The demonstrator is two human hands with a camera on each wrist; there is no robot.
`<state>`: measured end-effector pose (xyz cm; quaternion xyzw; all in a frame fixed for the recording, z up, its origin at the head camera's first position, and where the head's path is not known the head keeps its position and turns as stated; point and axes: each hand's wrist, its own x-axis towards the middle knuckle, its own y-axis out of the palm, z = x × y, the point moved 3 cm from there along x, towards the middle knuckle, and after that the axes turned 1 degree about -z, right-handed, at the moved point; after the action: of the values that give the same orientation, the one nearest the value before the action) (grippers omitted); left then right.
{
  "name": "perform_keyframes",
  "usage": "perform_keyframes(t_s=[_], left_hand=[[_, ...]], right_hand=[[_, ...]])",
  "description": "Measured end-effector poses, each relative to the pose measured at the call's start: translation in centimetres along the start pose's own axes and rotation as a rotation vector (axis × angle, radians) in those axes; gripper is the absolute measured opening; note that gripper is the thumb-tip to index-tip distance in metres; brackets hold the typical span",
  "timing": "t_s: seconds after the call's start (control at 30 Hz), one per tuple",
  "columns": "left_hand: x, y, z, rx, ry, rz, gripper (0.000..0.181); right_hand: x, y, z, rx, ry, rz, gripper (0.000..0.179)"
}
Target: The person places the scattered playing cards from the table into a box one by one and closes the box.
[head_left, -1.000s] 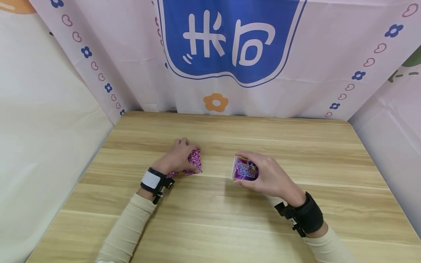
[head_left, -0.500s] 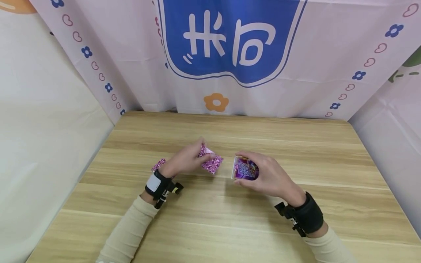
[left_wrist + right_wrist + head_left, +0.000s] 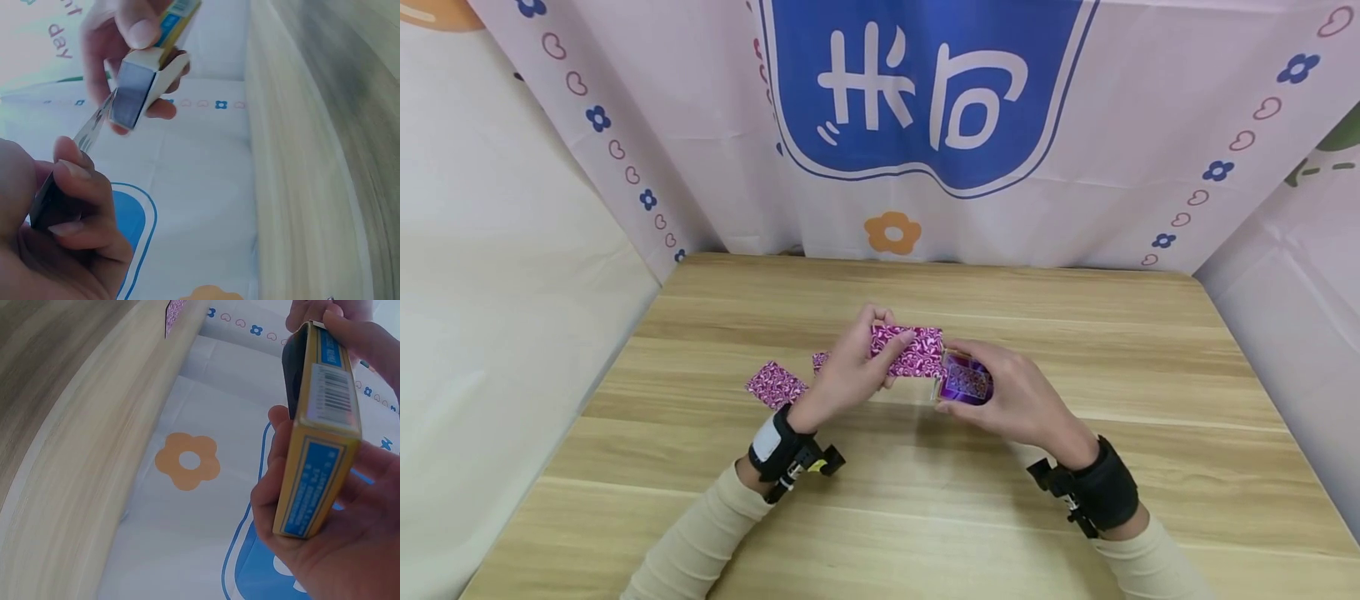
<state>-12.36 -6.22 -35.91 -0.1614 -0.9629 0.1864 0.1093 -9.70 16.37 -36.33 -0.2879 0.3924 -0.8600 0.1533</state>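
My left hand [image 3: 850,371] pinches a playing card with a pink-and-white swirl back [image 3: 925,354], thumb on top and fingers beneath; whether it is one card or a few stacked I cannot tell. My right hand [image 3: 1026,396] grips a small card box [image 3: 966,381] by its sides. The box has a purple printed face, and in the right wrist view its yellow-and-blue sides [image 3: 317,478] carry a barcode. A white flap [image 3: 167,75] stands out at the box end facing the left hand. The card's far edge [image 3: 100,119] meets that end.
On the wooden table [image 3: 880,517] lies another pink-patterned card [image 3: 775,384], left of the left wrist. A further pink patch [image 3: 820,362] shows partly behind the left hand. A printed cloth [image 3: 737,192] hangs along the table's back edge.
My left hand has lifted the pink-backed card off the table and carried it right, up against the box, turning it level. The right hand has hardly moved and keeps its grip.
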Motion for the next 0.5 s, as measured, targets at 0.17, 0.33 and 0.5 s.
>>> perform_keyframes(t_s=[0.17, 0.33, 0.5], left_hand=[[-0.12, 0.38, 0.07, 0.031, 0.031, -0.001, 0.024], [-0.13, 0.66, 0.10, 0.030, 0.025, 0.044, 0.024], [-0.15, 0.95, 0.22, 0.069, 0.006, 0.110, 0.021]], right_hand=[[0.07, -0.10, 0.03, -0.005, 0.009, -0.010, 0.079], [0.07, -0.25, -0.08, -0.008, 0.032, -0.018, 0.077], [0.03, -0.35, -0.09, -0.011, 0.022, -0.023, 0.075]])
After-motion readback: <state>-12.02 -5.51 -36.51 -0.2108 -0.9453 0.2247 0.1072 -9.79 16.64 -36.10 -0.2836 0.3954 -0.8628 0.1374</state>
